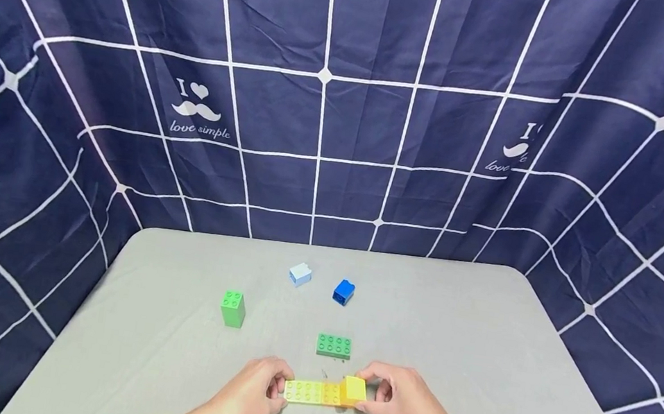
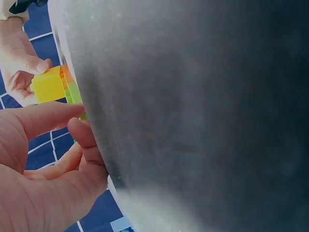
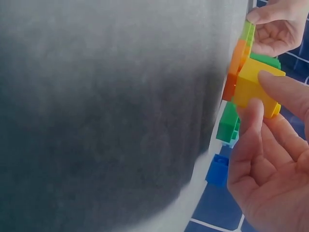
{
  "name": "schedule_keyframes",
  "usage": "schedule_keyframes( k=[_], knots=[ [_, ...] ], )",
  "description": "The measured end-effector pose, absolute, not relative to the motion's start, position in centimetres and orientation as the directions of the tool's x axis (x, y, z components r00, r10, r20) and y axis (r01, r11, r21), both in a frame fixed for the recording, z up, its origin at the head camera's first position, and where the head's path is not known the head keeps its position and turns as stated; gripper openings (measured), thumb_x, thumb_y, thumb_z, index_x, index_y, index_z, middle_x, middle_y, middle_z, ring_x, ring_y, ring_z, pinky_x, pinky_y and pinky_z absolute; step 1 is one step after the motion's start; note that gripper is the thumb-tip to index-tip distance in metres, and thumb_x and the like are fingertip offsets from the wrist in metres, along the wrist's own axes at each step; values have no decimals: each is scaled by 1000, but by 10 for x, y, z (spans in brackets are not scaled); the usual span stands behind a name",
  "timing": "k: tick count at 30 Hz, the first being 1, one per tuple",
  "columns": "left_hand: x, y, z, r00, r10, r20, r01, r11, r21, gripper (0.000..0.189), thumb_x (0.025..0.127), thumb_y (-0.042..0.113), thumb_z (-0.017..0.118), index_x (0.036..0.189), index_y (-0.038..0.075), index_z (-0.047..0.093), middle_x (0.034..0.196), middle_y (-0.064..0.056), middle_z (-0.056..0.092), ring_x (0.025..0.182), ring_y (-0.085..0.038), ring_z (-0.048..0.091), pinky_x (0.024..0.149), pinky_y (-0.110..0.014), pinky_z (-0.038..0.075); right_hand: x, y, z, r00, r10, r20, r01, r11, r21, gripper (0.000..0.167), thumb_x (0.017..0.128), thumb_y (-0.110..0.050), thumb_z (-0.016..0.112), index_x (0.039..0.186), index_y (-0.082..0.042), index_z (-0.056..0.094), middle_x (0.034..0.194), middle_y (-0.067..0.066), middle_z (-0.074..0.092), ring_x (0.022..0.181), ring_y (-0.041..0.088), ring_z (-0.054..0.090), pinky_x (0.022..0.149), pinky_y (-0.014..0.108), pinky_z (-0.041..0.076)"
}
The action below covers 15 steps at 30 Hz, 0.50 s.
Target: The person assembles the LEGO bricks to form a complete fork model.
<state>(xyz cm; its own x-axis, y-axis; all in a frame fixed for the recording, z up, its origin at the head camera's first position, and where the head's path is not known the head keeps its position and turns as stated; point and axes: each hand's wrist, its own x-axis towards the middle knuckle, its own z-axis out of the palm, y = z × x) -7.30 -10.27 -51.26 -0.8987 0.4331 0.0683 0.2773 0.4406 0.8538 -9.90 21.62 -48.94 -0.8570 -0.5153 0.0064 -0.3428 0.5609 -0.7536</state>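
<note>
In the head view, a flat lime-green brick (image 1: 303, 391) and an orange brick (image 1: 331, 394) lie end to end near the table's front. A taller yellow brick (image 1: 355, 390) sits over the orange one's right end. With thumb and fingers, my left hand (image 1: 254, 389) pinches the lime-green brick's left end. My right hand (image 1: 403, 402) holds the yellow brick from the right. The right wrist view shows thumb and fingertip on the yellow brick (image 3: 253, 82), its side against the orange brick (image 3: 234, 70). Just behind this row lies a flat green brick (image 1: 334, 346).
A tall light-green brick (image 1: 233, 309) stands upright to the left. Farther back are a pale blue brick (image 1: 300, 274) and a dark blue brick (image 1: 344, 292). Behind the grey table (image 1: 449, 320) hangs a navy curtain (image 1: 356, 119) with white lines.
</note>
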Motion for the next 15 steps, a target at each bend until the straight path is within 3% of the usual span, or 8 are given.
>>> schedule_keyframes(
  k=[15],
  knots=[
    [-72,-102,-513,-899,430,80,288,446,848,29,81,-16,80,96,6,69,82,7,56,72,-2,53,62,-21,47,-98,215,-488,-846,-533,-1,-359,571,-738,30,87,-17,94,113,-24,81,71,-15,61,61,0,51,53,22,44]
  ],
)
